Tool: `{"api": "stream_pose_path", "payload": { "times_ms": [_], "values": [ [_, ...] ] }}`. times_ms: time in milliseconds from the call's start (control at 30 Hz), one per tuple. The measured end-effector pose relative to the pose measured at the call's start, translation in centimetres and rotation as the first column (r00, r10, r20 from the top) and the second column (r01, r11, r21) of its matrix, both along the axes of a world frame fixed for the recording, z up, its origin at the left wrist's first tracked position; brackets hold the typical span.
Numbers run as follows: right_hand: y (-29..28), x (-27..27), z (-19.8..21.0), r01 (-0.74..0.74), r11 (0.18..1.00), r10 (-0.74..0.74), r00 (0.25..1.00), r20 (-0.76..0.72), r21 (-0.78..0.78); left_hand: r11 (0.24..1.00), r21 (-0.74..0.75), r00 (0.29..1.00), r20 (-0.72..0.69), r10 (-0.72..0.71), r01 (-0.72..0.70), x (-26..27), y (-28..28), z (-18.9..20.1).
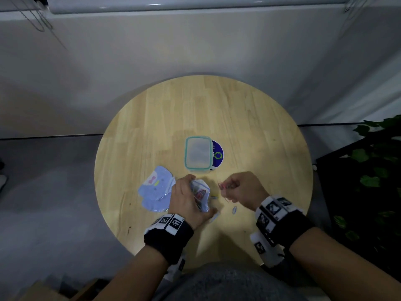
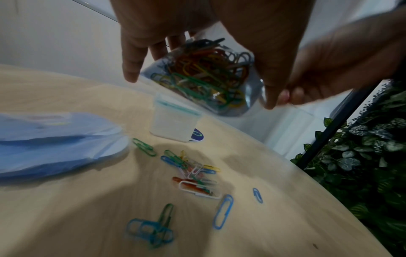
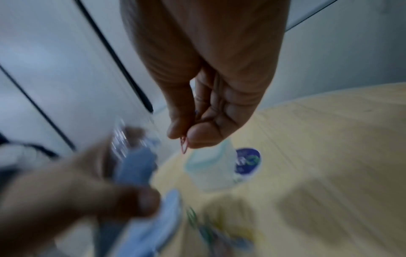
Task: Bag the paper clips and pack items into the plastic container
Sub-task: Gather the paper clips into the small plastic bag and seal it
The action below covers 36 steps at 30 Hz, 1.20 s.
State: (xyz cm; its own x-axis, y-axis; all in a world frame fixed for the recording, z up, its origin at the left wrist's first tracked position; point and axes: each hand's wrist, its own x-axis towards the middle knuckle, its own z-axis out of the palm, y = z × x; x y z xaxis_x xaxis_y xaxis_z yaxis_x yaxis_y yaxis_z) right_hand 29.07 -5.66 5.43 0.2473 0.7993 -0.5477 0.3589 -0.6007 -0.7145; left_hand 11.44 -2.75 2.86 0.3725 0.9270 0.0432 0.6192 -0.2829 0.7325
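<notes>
My left hand (image 1: 186, 195) holds a small clear zip bag (image 1: 200, 193) above the table, and the bag (image 2: 206, 78) is packed with coloured paper clips. To its right, my right hand (image 1: 237, 189) pinches a pink paper clip (image 3: 184, 146) between thumb and fingertips, just beside the bag's mouth. Several loose clips (image 2: 193, 173) lie on the wood under the hands, with a blue clip (image 1: 234, 210) near the right wrist. The clear plastic container (image 1: 198, 153) with its teal-edged lid stands beyond the hands.
A pale blue cartoon-printed pouch (image 1: 155, 189) lies left of my left hand. A dark blue round sticker (image 1: 217, 153) shows beside the container. The round wooden table (image 1: 249, 127) ends close to my body. A dark shelf with leafy plants (image 1: 373, 170) stands at the right.
</notes>
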Motion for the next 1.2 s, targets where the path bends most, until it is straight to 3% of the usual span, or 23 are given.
{"api": "stream_pose_path", "payload": {
  "times_ms": [67, 133, 233, 467, 667, 767, 867, 933, 1033, 1100, 1200],
  "values": [
    [0.7, -0.1, 2.7, 0.050, 0.997, -0.043, 0.992, -0.119, 0.053, 0.999, 0.030, 0.999, 0.021, -0.027, 0.026, 0.9, 0.0, 0.7],
    [1.4, -0.5, 4.2, 0.074, 0.994, -0.060, 0.987, -0.151, 0.085, 0.999, -0.008, 0.996, -0.084, -0.043, 0.042, 1.7, -0.2, 0.6],
    [2.0, -1.1, 4.4, 0.091, 0.989, -0.081, 0.993, -0.087, 0.114, 0.992, -0.116, 0.992, -0.105, -0.070, 0.057, 2.5, -0.7, 0.5],
    [1.0, -1.5, 5.0, -0.015, 0.992, 0.003, 0.995, 0.095, 0.124, 1.000, -0.007, 1.000, -0.019, -0.023, 0.023, 3.6, -0.6, 0.0],
    [0.6, -1.4, 5.1, -0.043, 0.991, 0.036, 0.997, 0.063, 0.124, 0.999, 0.050, 0.997, 0.070, -0.014, 0.011, 4.3, -0.8, 0.3],
    [0.9, -0.8, 5.0, 0.133, 0.972, -0.128, 0.991, -0.040, 0.194, 0.999, 0.026, 0.997, 0.061, -0.041, 0.039, 4.1, -0.2, 0.9],
    [1.0, 0.5, 3.0, 0.309, 0.936, -0.294, 0.949, -0.111, 0.167, 0.994, -0.075, 0.996, -0.033, -0.087, 0.084, 2.8, 1.1, -0.7],
    [0.2, 1.3, 0.1, 0.235, 0.969, -0.237, 0.972, 0.010, 0.080, 0.989, -0.133, 0.997, -0.026, -0.069, 0.065, 1.7, 1.5, -2.1],
    [-2.0, 1.7, -4.1, -0.032, 0.977, 0.093, 0.954, 0.286, -0.212, 0.996, -0.084, 1.000, -0.014, -0.004, 0.003, 0.1, 1.1, -2.4],
    [-3.6, 1.3, -6.0, -0.109, 0.932, 0.231, 0.913, 0.337, -0.345, 0.997, -0.070, 0.999, -0.034, 0.015, -0.017, -0.8, 0.9, -2.4],
    [-4.5, -0.1, -7.4, -0.132, 0.929, 0.260, 0.897, 0.357, -0.346, 0.997, -0.077, 0.999, -0.034, -0.006, 0.003, -1.7, 1.4, -2.1]
  ]
}}
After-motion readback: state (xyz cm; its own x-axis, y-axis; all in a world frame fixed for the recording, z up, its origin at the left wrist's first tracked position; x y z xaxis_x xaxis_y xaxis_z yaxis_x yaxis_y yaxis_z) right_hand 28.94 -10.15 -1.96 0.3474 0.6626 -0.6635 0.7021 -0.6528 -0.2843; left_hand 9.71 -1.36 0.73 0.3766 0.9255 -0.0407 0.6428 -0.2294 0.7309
